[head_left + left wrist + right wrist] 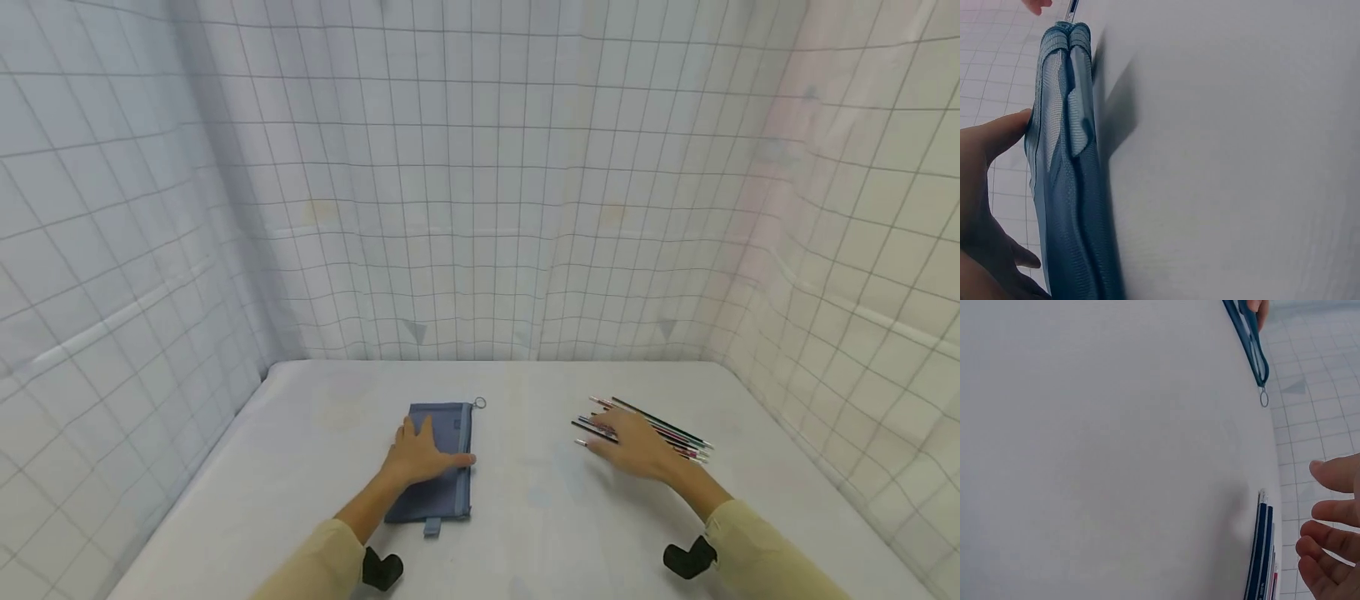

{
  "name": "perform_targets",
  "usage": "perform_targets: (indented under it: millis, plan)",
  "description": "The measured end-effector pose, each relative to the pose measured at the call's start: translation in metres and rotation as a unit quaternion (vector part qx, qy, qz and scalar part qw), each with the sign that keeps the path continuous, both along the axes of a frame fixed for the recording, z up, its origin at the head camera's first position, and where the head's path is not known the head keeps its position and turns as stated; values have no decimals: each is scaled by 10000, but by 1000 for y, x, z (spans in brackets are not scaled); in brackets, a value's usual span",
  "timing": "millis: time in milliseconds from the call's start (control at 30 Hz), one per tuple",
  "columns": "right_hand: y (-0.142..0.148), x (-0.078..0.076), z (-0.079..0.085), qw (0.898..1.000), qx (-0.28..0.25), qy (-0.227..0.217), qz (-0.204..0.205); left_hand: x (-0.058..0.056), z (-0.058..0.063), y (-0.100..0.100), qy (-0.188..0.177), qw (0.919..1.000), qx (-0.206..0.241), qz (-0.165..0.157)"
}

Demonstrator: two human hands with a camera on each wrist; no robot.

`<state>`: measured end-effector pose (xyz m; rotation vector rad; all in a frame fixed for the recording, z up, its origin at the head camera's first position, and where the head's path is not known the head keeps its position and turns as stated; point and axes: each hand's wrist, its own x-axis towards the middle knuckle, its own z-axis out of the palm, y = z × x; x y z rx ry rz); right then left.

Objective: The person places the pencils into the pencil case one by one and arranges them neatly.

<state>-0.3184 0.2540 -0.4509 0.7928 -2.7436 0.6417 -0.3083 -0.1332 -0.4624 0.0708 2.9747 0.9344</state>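
A flat blue zip pouch (431, 502) lies on the white table, left of centre, with a metal ring (480, 402) at its far right corner. My left hand (415, 458) rests on it, fingers spread and thumb reaching to the zip edge. In the left wrist view the pouch (1079, 212) appears edge-on, its end tab hanging. To the right, a loose bunch of pencils (675, 433) lies slanted on the table. Over their left part is my right hand (633, 446), partly hiding them. The right wrist view shows its loosely bent fingers (1329, 540) just above the pencils.
The white table (525, 533) has a stretch of bare surface between pouch and pencils. White grid-patterned curtains (487, 208) enclose it at the back and both sides. Black wrist mounts (384, 571) sit by both cuffs.
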Motion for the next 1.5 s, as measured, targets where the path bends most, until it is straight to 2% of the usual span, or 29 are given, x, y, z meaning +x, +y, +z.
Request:
perform_targets:
  millis: [100, 200, 400, 633, 767, 1067, 1267, 1400, 1500]
  plan:
    - [7, 3, -6, 9998, -56, -188, -106, -1, 1, 3, -29, 9998, 191, -28]
    - [11, 4, -12, 9994, 127, -311, -110, -1, 3, 4, -114, 9993, 367, 1]
    - [9, 2, -19, 9983, 475, 86, 320, -3, 4, -2, -188, 9974, 688, 95]
    - [5, -1, -22, 9982, 582, 89, 153, -3, 5, -4, -355, 9947, 960, 120]
    - [5, 0, -21, 9984, 566, -23, 11, -1, 7, -5, -363, 9936, 1064, 95]
    - [2, -3, -14, 9989, 470, 30, 47, -1, 6, -8, -433, 9917, 1205, 96]
    - [-4, -11, -3, 9987, 493, 1, 158, -1, 6, -9, -495, 9907, 1263, 79]
    - [-9, -15, 4, 9984, 524, -128, 163, -2, 6, -10, -531, 9904, 1272, 60]
    - [-16, -18, 8, 9986, 393, -354, 3, -2, 7, -10, -528, 9906, 1264, 48]
